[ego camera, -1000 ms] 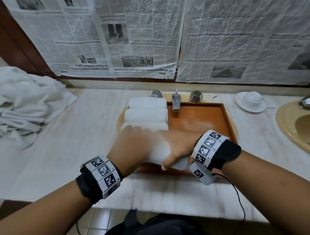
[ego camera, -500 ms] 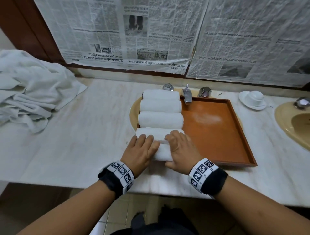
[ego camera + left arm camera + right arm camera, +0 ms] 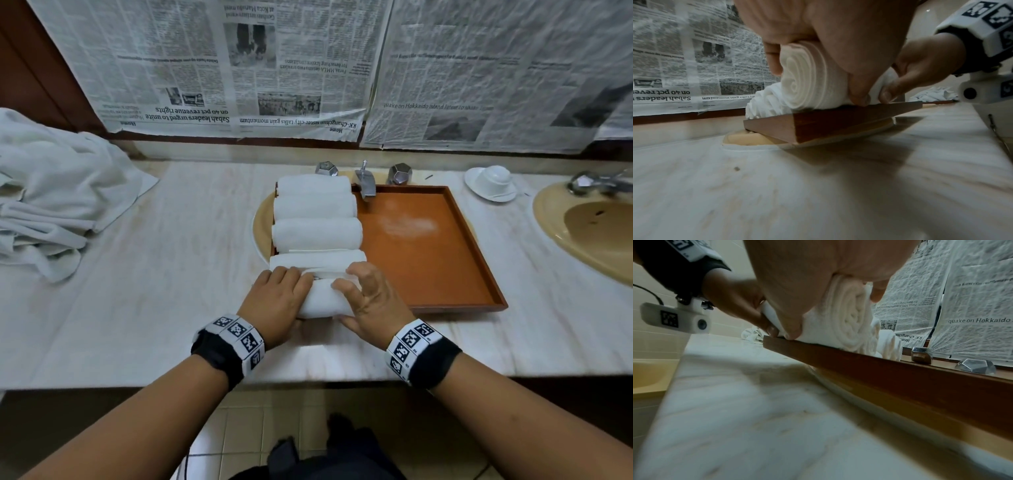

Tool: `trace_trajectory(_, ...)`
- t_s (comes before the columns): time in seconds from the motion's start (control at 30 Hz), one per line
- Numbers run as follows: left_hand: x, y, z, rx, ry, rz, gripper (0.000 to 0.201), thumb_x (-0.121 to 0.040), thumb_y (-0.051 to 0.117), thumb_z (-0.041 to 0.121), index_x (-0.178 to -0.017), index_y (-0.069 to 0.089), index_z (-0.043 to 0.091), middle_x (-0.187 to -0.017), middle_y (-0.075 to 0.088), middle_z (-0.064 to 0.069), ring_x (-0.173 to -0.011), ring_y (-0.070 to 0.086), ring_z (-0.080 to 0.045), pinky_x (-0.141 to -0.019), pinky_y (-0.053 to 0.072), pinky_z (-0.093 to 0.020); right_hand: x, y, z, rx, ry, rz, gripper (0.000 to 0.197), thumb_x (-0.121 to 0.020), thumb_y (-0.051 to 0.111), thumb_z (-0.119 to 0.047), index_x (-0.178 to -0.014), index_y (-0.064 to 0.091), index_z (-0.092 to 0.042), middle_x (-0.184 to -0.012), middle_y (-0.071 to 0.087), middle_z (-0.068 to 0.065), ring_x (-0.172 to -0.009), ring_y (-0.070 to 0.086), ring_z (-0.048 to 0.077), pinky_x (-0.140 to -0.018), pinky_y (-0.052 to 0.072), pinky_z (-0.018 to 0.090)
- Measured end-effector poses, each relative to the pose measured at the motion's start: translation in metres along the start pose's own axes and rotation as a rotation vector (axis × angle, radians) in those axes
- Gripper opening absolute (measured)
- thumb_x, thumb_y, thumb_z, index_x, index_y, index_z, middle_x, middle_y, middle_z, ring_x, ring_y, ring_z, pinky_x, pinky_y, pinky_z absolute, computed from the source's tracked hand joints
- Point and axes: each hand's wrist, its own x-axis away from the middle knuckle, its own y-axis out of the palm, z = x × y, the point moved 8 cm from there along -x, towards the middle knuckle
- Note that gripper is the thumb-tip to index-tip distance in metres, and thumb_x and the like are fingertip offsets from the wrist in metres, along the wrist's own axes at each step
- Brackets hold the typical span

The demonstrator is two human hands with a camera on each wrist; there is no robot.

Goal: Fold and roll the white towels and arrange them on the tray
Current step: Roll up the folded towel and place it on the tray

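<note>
Gripping the rolled towel (image 3: 322, 298) at the tray's (image 3: 445, 267) near-left edge, left hand (image 3: 274, 305) and right hand (image 3: 373, 305) curled round its ends; four rolled towels (image 3: 317, 216) lined the tray's left side.

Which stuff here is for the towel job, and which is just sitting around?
For the job: rolled towel held by left hand and right hand; three rolled towels on the tray; unfolded towel pile.

Lying about: cup and saucer, faucet, sink, newspaper.
</note>
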Motion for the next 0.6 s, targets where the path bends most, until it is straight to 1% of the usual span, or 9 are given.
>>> trace_trajectory(0.1,0.0,-0.003,-0.005,0.116,0.057,-0.009,0.065,-0.073,0.069,0.049,-0.124,0.047,0.015,-0.113,0.055,-0.008,-0.094,0.054,-0.029,-0.076,0.048,-0.039,-0.005,0.0,0.001,0.024,0.001,-0.046,0.089,-0.046,0.094,-0.031,-0.119,0.045,-0.022,-0.122,0.039,0.007,-0.108,0.04,0.028,-0.078,0.054,0.044)
trace_trajectory(0.17,0.003,-0.007,-0.019,0.364,-0.001,-0.002,0.063,-0.083,0.058,0.06,-0.128,0.044,0.017,-0.123,0.051,-0.007,-0.105,0.051,-0.025,-0.088,0.045,-0.036,-0.007,0.001,0.003,0.032,-0.004,-0.076,0.091,-0.043,0.094,-0.03,-0.12,0.046,-0.022,-0.121,0.04,0.006,-0.106,0.04,0.026,-0.078,0.054,0.043)
trace_trajectory(0.23,0.008,-0.012,-0.048,0.57,-0.213,0.053,0.049,-0.091,0.048,0.051,-0.13,0.038,0.022,-0.128,0.047,-0.004,-0.112,0.047,-0.019,-0.094,0.044,-0.034,-0.007,0.004,0.005,0.036,-0.015,-0.098,0.089,-0.045,0.093,-0.032,-0.12,0.045,-0.022,-0.121,0.04,0.005,-0.104,0.039,0.025,-0.08,0.054,0.045)
trace_trajectory(0.3,0.011,-0.013,-0.075,0.606,-0.363,0.061,0.037,-0.093,0.044,0.025,-0.129,0.041,0.026,-0.126,0.049,-0.003,-0.113,0.048,-0.019,-0.094,0.047,-0.041,-0.006,0.007,0.006,0.038,-0.023,-0.114,0.087,-0.048,0.091,-0.032,-0.121,0.044,-0.021,-0.121,0.041,0.005,-0.103,0.04,0.025,-0.083,0.053,0.046)
trace_trajectory(0.33,0.008,-0.009,-0.08,0.577,-0.35,-0.013,0.045,-0.089,0.043,0.01,-0.131,0.045,0.026,-0.13,0.05,-0.004,-0.118,0.046,-0.021,-0.097,0.046,-0.043,-0.005,0.007,0.006,0.04,-0.026,-0.122,0.086,-0.049,0.091,-0.033,-0.121,0.044,-0.021,-0.121,0.041,0.005,-0.103,0.04,0.025,-0.084,0.052,0.046)
trace_trajectory(0.37,0.004,-0.004,-0.079,0.532,-0.285,-0.105,0.057,-0.084,0.042,-0.002,-0.134,0.049,0.025,-0.137,0.049,-0.003,-0.124,0.042,-0.023,-0.102,0.043,-0.044,-0.005,0.008,0.006,0.041,-0.03,-0.128,0.086,-0.05,0.09,-0.033,-0.121,0.045,-0.021,-0.121,0.042,0.006,-0.102,0.041,0.025,-0.085,0.052,0.046)
trace_trajectory(0.4,0.0,0.001,-0.076,0.469,-0.207,-0.175,0.064,-0.081,0.043,-0.008,-0.137,0.051,0.023,-0.143,0.048,-0.001,-0.13,0.037,-0.025,-0.107,0.04,-0.043,-0.005,0.008,0.006,0.042,-0.034,-0.135,0.085,-0.05,0.09,-0.034,-0.121,0.045,-0.021,-0.121,0.044,0.006,-0.102,0.042,0.025,-0.085,0.052,0.046)
trace_trajectory(0.47,-0.008,0.006,-0.079,0.37,-0.125,-0.195,0.06,-0.085,0.053,-0.005,-0.138,0.054,0.023,-0.148,0.046,0.004,-0.133,0.034,-0.03,-0.108,0.039,-0.043,-0.005,0.009,0.006,0.037,-0.039,-0.153,0.085,-0.051,0.09,-0.035,-0.121,0.046,-0.021,-0.121,0.047,0.006,-0.101,0.044,0.026,-0.084,0.052,0.045)
trace_trajectory(0.6,-0.022,0.014,-0.095,0.366,-0.161,-0.205,0.052,-0.086,0.072,0.018,-0.135,0.058,0.026,-0.144,0.051,0.0,-0.126,0.039,-0.033,-0.107,0.038,-0.044,-0.007,0.011,0.008,0.003,-0.031,-0.202,0.083,-0.054,0.088,-0.036,-0.124,0.045,-0.022,-0.121,0.048,0.005,-0.1,0.052,0.028,-0.086,0.052,0.043)
